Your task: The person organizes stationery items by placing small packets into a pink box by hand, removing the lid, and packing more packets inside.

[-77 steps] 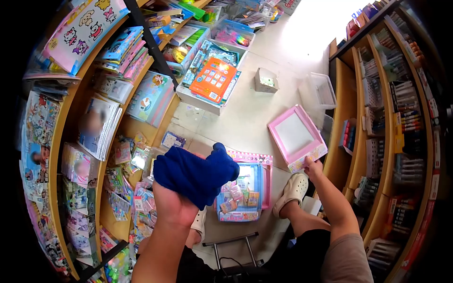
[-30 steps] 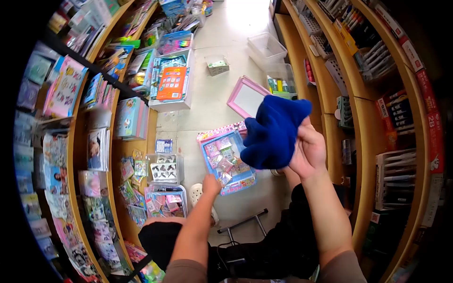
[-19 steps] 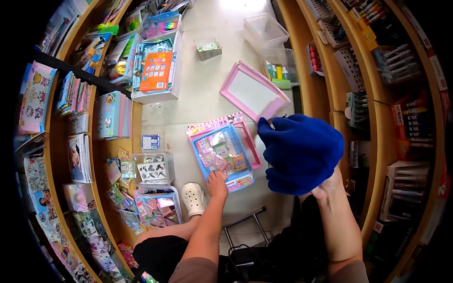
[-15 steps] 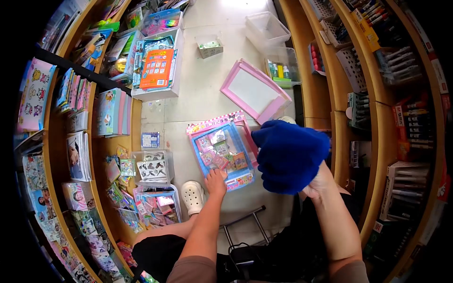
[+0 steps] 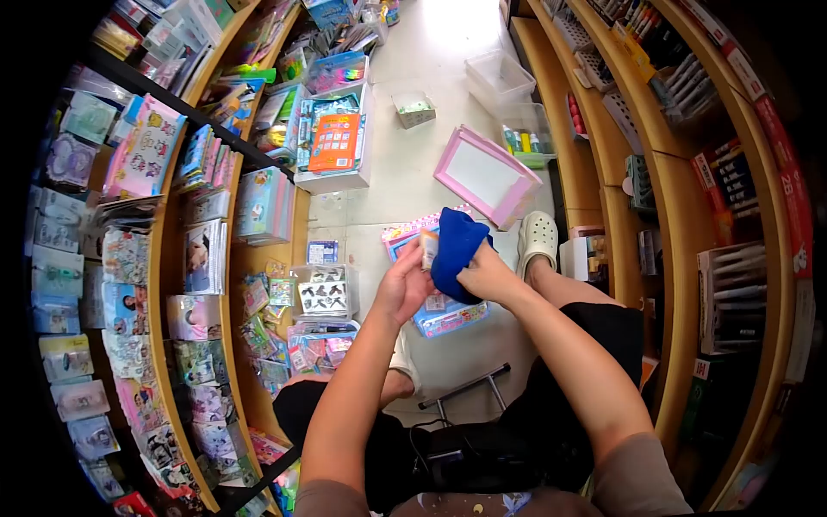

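Observation:
My left hand (image 5: 403, 283) holds a small packet (image 5: 428, 248), pale with an orange edge, just above the floor. My right hand (image 5: 488, 277) grips a bunched blue cloth (image 5: 459, 246), which lies against the packet and covers part of it. How the right fingertips sit inside the cloth is hidden. Beneath both hands lies a blue-framed stationery box (image 5: 451, 320) with a pink printed edge, mostly covered by the hands and cloth.
A pink-rimmed lid or tray (image 5: 487, 172) rests on the floor ahead, near clear plastic bins (image 5: 527, 129). On the left stand a bin of black-patterned sheets (image 5: 323, 297) and a white bin of books (image 5: 334, 179). Wooden shelves (image 5: 594, 202) line both sides; a metal stool leg (image 5: 465, 386) is close.
My left hand has come up from the stationery box with a small packet in it. My right hand has brought the blue cloth down and leftward against the packet. The head view has shifted.

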{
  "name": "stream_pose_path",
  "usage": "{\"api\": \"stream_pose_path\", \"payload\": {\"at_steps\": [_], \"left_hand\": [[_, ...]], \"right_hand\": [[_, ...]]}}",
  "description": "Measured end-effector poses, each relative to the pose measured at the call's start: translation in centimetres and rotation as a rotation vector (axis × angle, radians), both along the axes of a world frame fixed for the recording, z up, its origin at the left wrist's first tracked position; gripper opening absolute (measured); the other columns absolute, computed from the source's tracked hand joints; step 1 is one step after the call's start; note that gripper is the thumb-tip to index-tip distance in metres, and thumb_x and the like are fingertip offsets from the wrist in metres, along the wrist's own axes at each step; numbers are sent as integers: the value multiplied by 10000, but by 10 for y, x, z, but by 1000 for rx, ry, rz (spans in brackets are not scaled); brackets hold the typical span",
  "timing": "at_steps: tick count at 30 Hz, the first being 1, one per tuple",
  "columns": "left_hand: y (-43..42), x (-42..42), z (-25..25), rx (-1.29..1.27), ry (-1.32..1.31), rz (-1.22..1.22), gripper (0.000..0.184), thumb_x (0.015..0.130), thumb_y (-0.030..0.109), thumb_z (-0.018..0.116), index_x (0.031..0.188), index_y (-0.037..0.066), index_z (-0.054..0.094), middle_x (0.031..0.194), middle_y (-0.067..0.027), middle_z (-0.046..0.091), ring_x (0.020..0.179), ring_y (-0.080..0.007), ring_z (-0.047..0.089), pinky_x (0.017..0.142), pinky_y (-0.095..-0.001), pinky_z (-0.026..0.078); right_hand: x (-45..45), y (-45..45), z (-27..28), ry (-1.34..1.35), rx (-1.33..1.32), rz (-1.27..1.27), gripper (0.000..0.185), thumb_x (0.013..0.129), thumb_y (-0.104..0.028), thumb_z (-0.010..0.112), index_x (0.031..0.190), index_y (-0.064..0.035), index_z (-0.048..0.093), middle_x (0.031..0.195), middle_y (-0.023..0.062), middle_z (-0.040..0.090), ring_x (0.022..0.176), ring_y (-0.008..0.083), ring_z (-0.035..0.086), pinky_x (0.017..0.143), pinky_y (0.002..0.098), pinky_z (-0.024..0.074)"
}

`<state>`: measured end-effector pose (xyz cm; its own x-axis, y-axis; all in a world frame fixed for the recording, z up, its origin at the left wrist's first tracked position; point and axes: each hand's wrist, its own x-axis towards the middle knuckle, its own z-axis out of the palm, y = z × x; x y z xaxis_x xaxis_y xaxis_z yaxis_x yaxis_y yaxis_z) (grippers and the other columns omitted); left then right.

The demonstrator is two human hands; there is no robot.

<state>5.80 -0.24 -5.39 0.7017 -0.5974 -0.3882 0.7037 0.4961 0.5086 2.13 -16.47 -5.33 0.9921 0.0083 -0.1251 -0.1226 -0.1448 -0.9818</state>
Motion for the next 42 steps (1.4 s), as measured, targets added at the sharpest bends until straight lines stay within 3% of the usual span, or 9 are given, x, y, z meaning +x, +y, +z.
{"api": "stream_pose_path", "payload": {"at_steps": [9, 13, 20, 26, 27, 29, 34, 37, 42], "left_hand": [[-18, -32, 66, 340, -242, -148, 279, 918, 132, 437, 1179, 35, 452, 1048, -42, 559, 906, -138, 556, 775, -282, 449], [-27, -28, 39, 848, -954, 57, 232, 851, 105, 538, 1054, 16, 469, 891, -60, 566, 765, -135, 551, 689, -267, 437], [-49, -1, 24, 1159, -1028, 414, 433, 779, 155, 657, 1056, -32, 383, 979, -170, 459, 963, -255, 469, 857, -356, 377], [-45, 10, 18, 1174, -1060, 415, 232, 822, 152, 593, 985, -1, 530, 941, -148, 537, 903, -265, 516, 842, -338, 396], [-44, 9, 16, 1184, -1040, 388, 165, 846, 119, 563, 968, 9, 548, 894, -121, 569, 843, -208, 557, 792, -296, 432], [-43, 5, 16, 1177, -937, 313, 114, 846, 120, 570, 877, 11, 572, 755, -99, 588, 732, -179, 573, 687, -286, 447], [-47, 1, 29, 1124, -806, 327, 217, 830, 210, 615, 801, 4, 552, 617, -119, 562, 531, -182, 514, 518, -327, 406], [-39, 6, 55, 1126, -832, 430, 287, 852, 260, 593, 767, -5, 521, 592, -137, 566, 505, -182, 526, 475, -309, 396], [29, 26, 86, 434, -365, 565, 209, 936, 234, 453, 958, 26, 464, 772, -149, 626, 650, -220, 641, 540, -314, 523]], "right_hand": [[20, 5, -4, -75, -79, -356, 142, 786, -48, 474, 774, 63, 562, 701, 186, 595, 655, 277, 607, 611, 346, 473], [17, 11, 41, 214, 767, -428, 204, 800, 14, 383, 832, 15, 584, 772, 97, 623, 647, 173, 594, 577, 311, 486], [16, 0, 68, 431, 1202, -184, 175, 882, -129, 430, 975, -59, 560, 838, 47, 607, 718, 136, 594, 647, 268, 489], [13, -3, 46, 386, 921, -26, 228, 897, -121, 449, 1085, -24, 535, 986, 67, 601, 851, 126, 604, 747, 269, 503], [10, 3, 49, 377, 840, -133, 209, 787, 14, 403, 884, -59, 573, 750, 25, 574, 618, 116, 568, 515, 264, 462], [7, 4, 42, 360, 722, -146, 255, 748, 68, 366, 874, -23, 568, 754, 37, 569, 637, 126, 555, 540, 266, 455], [-2, 2, 48, 136, -192, -176, 168, 726, 34, 378, 777, 11, 536, 693, 29, 527, 604, 114, 479, 503, 274, 390], [12, -22, -1, 14, -208, -310, 119, 767, -25, 430, 771, -1, 546, 686, 43, 524, 622, 120, 496, 518, 280, 414], [17, -23, 66, 313, 1055, -285, 386, 905, -342, 437, 1109, -20, 503, 985, 141, 582, 829, 225, 592, 716, 346, 512]]}}
